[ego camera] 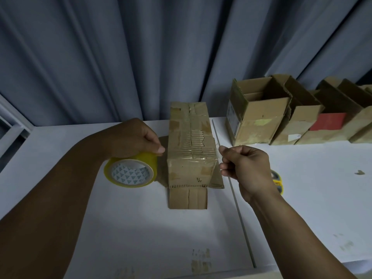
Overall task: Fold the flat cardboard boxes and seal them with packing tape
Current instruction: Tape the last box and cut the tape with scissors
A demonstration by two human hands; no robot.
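Observation:
A brown cardboard box [191, 141] stands on the white table [141, 228], its top face covered with clear tape and its near flaps lying flat on the table. My left hand [136, 137] grips a yellow-tinted roll of packing tape [130, 172] just left of the box. My right hand [243, 166] is at the box's right near corner, fingers curled and pinching the free end of a clear tape strip [201, 158] that runs across the box's near top edge toward the roll.
A row of several open cardboard boxes [257, 117] stands at the back right against the blue curtain [141, 57]. A yellow and black object [278, 182] lies partly hidden behind my right wrist. A seam [237, 208] runs down the table.

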